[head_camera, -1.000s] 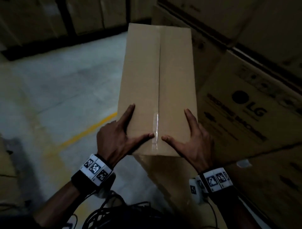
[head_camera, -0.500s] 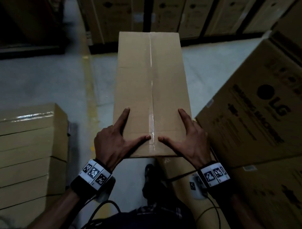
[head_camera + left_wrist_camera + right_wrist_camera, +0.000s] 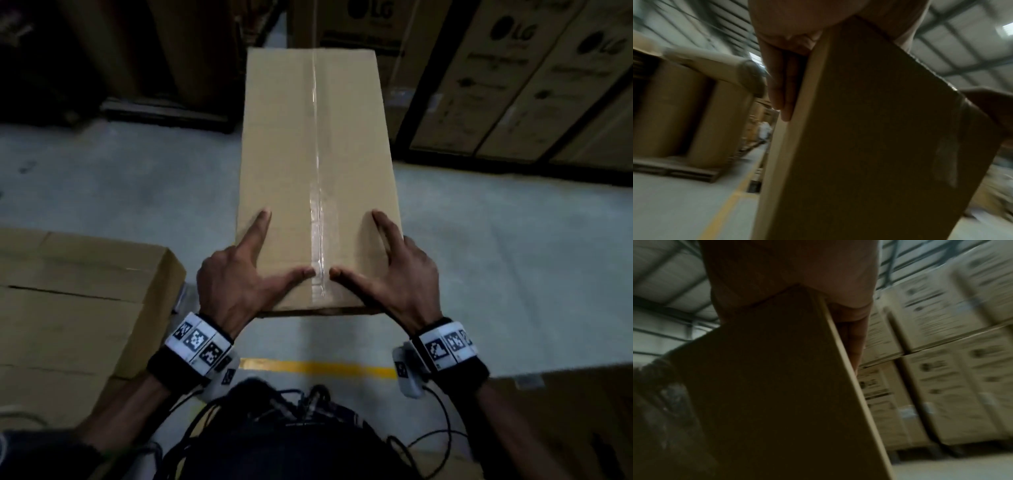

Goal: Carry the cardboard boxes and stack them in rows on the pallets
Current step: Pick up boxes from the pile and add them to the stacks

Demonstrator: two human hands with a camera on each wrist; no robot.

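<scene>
Carton (image 3: 317,164), plain brown cardboard, long and narrow, taped down the centre seam of its top face; held off the floor out in front of the person, long axis pointing away from the body, above grey concrete floor (image 3: 496,246) and just beyond a yellow floor line (image 3: 318,368). Left hand (image 3: 239,277): thumb and forefinger splayed flat on the top face near the close end, remaining fingers (image 3: 781,84) lying straight down the left side wall in the left wrist view. Right hand (image 3: 400,274): mirror arrangement, thumb nearly meeting the left thumb at the tape, fingers laid along the right side wall; both hands clamp by flat squeeze, nothing curled beneath that can be seen. Stacked plain cartons (image 3: 78,301) stand low at the person's left; printed LG cartons (image 3: 534,78) stand ahead and to the right on dark pallet bases. Step in hand, by judgement: carrying toward a stacking place, probably the plain stack at left. Handling note: grip sits at one end only, so the far end is likely to dip; keep the carton level and close to the body, shift fingers under the bottom edge before lowering, set it square against the neighbouring carton, and release only once its weight rests.
</scene>
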